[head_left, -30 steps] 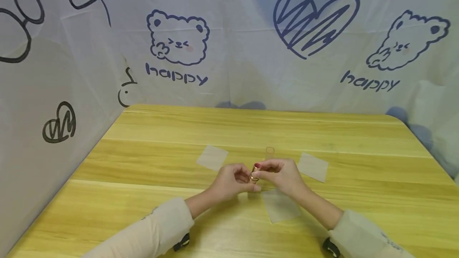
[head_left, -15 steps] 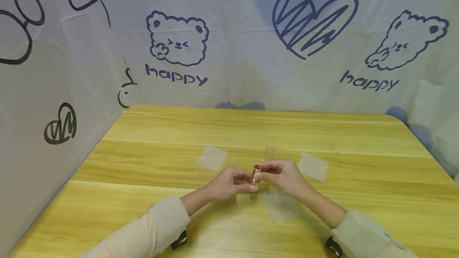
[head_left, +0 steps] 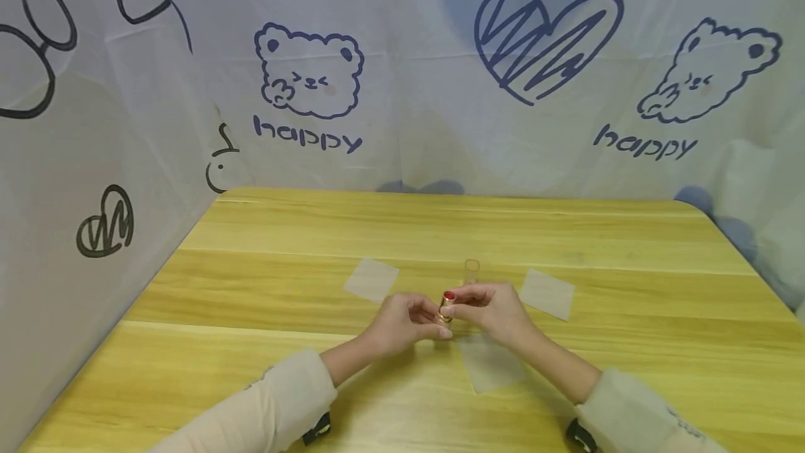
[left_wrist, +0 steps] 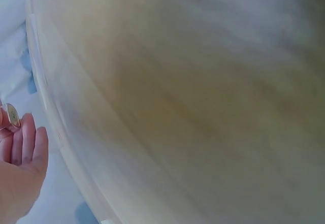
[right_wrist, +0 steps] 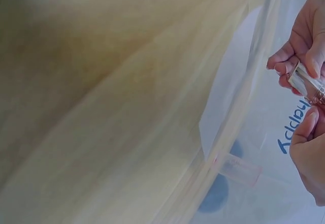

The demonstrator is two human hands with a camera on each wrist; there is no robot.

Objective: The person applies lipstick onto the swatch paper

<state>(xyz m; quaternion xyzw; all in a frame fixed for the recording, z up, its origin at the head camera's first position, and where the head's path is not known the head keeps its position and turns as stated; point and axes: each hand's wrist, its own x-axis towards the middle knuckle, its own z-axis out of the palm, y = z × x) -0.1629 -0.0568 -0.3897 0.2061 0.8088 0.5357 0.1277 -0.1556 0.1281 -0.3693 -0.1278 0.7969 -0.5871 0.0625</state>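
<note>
In the head view, a gold lipstick (head_left: pixel 447 304) with a red top is held upright, slightly tilted, over the middle of the table. My left hand (head_left: pixel 402 327) holds its lower part between thumb and fingers. From the other side, my right hand (head_left: pixel 493 310) pinches the upper tube with thumb and index finger. The right wrist view shows the lipstick's shiny case (right_wrist: pixel 306 83) between both hands. Its flat end (left_wrist: pixel 13 116) appears at the left edge of the left wrist view, beside a hand's fingers (left_wrist: pixel 28 140). Behind the right hand stands a clear cap (head_left: pixel 472 270).
Thin pale squares lie on the wooden table (head_left: pixel 251 292): one to the left (head_left: pixel 372 279), another to the right (head_left: pixel 548 294), and a third square (head_left: pixel 490 363) nearer, partly under the right forearm. White drawn-on cloth (head_left: pixel 415 89) hangs behind and at the left.
Both hands stay almost in place around the lipstick. The left hand's fingers have shifted slightly on the base, and more of the red top shows now.
</note>
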